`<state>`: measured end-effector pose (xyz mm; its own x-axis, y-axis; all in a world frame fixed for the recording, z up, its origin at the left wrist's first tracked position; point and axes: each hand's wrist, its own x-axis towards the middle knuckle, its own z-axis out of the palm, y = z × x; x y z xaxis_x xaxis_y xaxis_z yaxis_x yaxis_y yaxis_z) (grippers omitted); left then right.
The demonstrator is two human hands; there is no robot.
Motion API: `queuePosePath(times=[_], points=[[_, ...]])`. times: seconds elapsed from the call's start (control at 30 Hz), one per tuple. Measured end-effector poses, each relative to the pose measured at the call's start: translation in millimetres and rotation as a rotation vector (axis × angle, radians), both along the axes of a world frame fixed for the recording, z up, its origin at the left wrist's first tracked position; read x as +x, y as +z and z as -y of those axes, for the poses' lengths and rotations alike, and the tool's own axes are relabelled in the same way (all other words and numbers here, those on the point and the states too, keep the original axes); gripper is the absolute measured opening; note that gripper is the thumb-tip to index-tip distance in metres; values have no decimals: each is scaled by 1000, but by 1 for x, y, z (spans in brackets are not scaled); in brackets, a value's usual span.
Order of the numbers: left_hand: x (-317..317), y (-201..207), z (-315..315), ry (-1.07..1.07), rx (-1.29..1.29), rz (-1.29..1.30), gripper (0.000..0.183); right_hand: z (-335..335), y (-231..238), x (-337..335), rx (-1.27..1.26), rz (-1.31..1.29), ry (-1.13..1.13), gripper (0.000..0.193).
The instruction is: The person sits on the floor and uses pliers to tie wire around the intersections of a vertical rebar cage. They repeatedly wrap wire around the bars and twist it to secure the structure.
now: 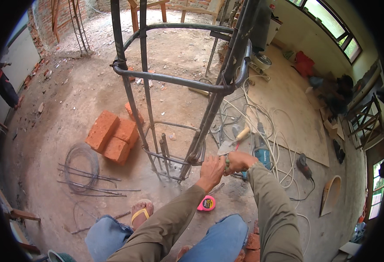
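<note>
A tall rebar cage (220, 96) of dark upright bars with bent square stirrups stands in front of me. My left hand (211, 172) is closed beside the cage's lower stirrup (159, 156), at its near right corner. Right against it, my right hand (240, 162) is also closed, fingers pointing left. Something small and greenish shows between the two hands; what they grip is too hidden to name. Just beyond them lies a trowel (243, 133) with a wooden handle, its blade partly covered by the right hand. A pink tape measure (206, 203) rests on the floor below my hands.
Orange bricks (113, 133) sit left of the cage, near a wire coil (82, 168) and loose thin rods (96, 188). To the right are a teal power tool (263, 156), tangled cables (272, 124) and an angle grinder (304, 166). Another person (338, 91) sits far right.
</note>
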<state>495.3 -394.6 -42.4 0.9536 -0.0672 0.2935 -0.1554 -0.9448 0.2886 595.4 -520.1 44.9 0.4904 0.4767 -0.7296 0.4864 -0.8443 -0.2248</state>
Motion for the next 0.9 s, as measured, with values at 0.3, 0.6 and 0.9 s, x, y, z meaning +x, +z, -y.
queuePosePath(times=[0.3, 0.6, 0.9], points=[[30, 19, -25, -171, -271, -349, 16, 19, -9, -45, 549, 1203, 418, 65], [23, -5, -4, 32, -66, -256, 15, 7, -42, 15, 156, 379, 141, 30], [36, 32, -31, -204, -173, -540, 18, 21, -41, -42, 399, 1178, 300, 33]])
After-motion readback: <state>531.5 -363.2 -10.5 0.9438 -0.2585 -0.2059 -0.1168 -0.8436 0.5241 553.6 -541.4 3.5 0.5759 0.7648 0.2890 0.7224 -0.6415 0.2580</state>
